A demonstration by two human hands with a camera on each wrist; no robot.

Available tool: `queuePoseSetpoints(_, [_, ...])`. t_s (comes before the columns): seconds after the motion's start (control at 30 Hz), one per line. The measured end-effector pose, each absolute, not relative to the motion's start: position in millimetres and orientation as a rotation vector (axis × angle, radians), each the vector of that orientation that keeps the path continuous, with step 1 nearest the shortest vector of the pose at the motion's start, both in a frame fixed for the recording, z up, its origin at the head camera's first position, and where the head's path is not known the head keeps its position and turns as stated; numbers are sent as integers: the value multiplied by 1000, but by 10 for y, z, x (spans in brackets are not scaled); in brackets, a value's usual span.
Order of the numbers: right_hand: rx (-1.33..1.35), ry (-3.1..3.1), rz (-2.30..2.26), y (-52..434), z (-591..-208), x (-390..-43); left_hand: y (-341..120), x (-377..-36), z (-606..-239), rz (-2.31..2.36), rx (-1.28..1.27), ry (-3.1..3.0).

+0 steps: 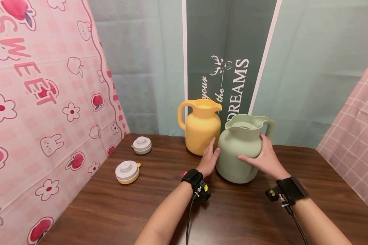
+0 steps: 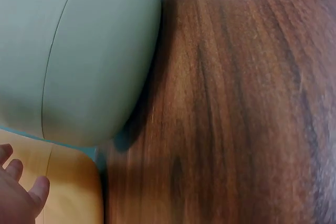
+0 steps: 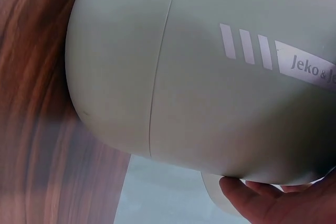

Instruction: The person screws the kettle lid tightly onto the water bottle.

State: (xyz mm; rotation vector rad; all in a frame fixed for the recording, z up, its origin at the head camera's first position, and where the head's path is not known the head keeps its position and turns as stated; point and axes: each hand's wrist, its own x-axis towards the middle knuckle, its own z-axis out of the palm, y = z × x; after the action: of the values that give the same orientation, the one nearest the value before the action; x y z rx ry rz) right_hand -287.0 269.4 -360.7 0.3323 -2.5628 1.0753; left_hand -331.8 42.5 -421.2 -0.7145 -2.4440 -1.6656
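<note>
Pale green, round-bellied, plastic-looking jug [image 1: 237,148] stands on the dark wood-grain table [image 1: 165,194], just beside a similar yellow plastic-looking jug [image 1: 200,132]. The right hand [image 1: 267,158] is spread wide against the green jug's handle side, thumb stretched across the belly and fingers reaching behind, partly hidden. The left hand [image 1: 208,161], fingers loosely extended and gripping nothing, is near both jugs; whether it touches either is unclear. The green jug's shell looks stiff and smooth, so flat palms might slip on its curve; its bulk suggests some weight. Its looped green handle [image 1: 271,126] seems the surest hold, with a palm supporting the belly.
</note>
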Motion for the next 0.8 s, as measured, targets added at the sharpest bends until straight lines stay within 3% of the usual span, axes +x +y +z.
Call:
queuePoseSetpoints(0.37, [413, -2576, 1117, 2554, -3614, -2709, 335, -3322, -4226, -1797, -739, -2345])
queuePoseSetpoints(0.8, [494, -2541, 1113, 2420, -3645, -2559, 130, -3099, -4009, -1907, -763, -2290])
